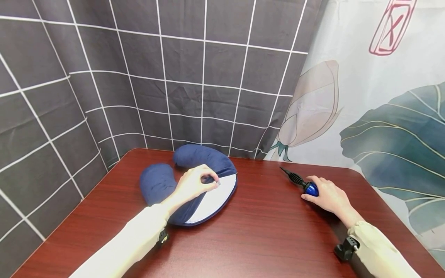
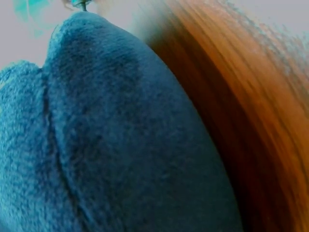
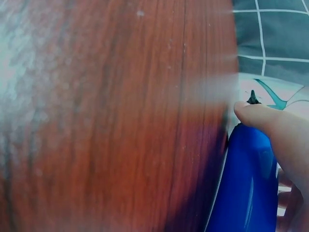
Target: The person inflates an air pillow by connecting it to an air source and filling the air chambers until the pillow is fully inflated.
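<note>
A navy plush U-shaped neck pillow [image 1: 158, 181] lies on the table with its cover folded back, baring a white inner surface [image 1: 217, 199]. Over that surface, my left hand [image 1: 194, 181] pinches a small pale piece between thumb and index finger; what it is stays too small to tell. In the left wrist view, the pillow's blue fabric [image 2: 125, 130] fills much of the picture and the hand is not visible. At the right, my right hand [image 1: 330, 195] grips a blue-bodied tool [image 1: 311, 189] with a black ribbed, tapering nozzle [image 1: 293, 177]. The nozzle points up-left, away from me.
The reddish-brown wooden table [image 1: 257, 227] extends between both hands. Behind it hangs a dark grey grid-patterned curtain [image 1: 184, 96], with a white floral cloth [image 1: 347, 143] at the right. A black wrist camera [image 1: 346, 249] sits on the right sleeve.
</note>
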{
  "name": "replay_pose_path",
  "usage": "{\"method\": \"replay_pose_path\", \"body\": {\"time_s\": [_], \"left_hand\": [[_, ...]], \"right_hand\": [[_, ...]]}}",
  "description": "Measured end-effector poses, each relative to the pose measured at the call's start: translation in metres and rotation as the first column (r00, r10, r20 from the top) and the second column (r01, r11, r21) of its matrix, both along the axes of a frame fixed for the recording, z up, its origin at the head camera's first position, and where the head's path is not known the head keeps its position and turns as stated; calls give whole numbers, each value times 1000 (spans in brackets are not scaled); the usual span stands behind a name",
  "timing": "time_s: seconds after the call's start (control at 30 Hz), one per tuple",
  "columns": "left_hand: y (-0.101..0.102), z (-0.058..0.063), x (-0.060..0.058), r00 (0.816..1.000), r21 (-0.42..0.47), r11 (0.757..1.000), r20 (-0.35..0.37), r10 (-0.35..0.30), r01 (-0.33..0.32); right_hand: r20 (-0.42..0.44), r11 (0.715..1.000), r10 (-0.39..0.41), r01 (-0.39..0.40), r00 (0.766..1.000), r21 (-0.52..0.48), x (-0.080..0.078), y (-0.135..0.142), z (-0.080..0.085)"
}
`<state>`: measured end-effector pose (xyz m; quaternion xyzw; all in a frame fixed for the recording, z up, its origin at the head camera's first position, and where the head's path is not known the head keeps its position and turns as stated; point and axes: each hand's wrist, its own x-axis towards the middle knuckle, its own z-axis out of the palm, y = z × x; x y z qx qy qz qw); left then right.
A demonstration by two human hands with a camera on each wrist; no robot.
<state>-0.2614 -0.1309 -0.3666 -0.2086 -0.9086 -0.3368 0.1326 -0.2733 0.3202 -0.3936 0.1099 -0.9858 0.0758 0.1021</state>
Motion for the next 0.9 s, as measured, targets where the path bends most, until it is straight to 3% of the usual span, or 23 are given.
{"method": "replay_pose_path", "body": {"time_s": [0.3, 0.47, 0.6, 0.9], "left_hand": [[0, 0, 0, 1000, 3, 1000, 9, 5, -5], [0, 0, 0, 1000, 3, 1000, 11, 2, -2], [0, 0, -1, 1000, 14, 1000, 9, -10, 10], [-2, 1, -2, 990, 66, 990, -61, -123, 127]], "right_hand": [[-30, 1000, 5, -5, 1000, 13, 0, 2, 2], [-116, 999, 29, -25, 993, 42, -1, -4, 6], [-193, 998, 63, -55, 979, 43, -1, -22, 13], [-281, 985, 167, -175, 945, -2, -4, -76, 25]]}}
